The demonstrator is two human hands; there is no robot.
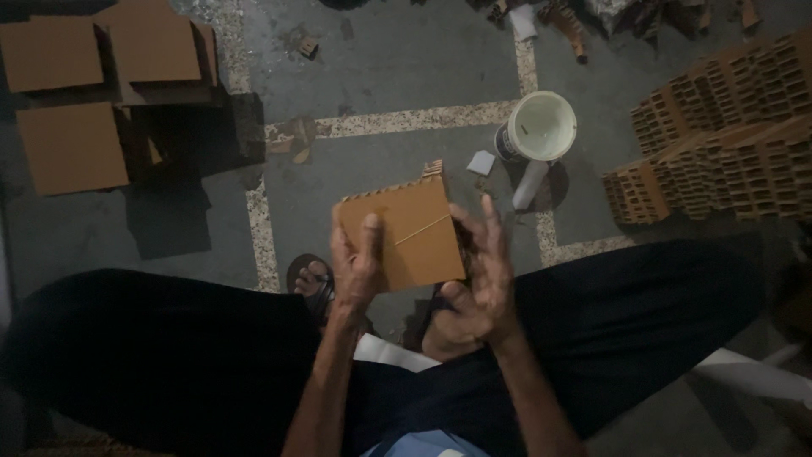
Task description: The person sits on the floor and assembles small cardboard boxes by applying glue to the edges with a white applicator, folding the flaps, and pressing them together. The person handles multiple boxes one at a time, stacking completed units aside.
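While flat brown cardboard sheets (72, 148) lie on the floor at ten o'clock, the left hand (355, 267) and right hand (482, 271) clasp fingers around a banded brown cardboard stack (406, 237) at centre, white bucket (541, 127) at one o'clock, stacked brown bundles (727, 135) at two o'clock.

We see an orange-brown cardboard block (404, 241) crossed by a thin pale band, and flat cardboard sheets (72, 145) of the same brown. The floor (406, 59) is dark grey-green with speckled cream strips forming a grid, and on it stands a white bucket (541, 125). The stacked bundles (719, 135) are reddish-brown with fine ribbed edges, and the trousers (169, 355) are black.
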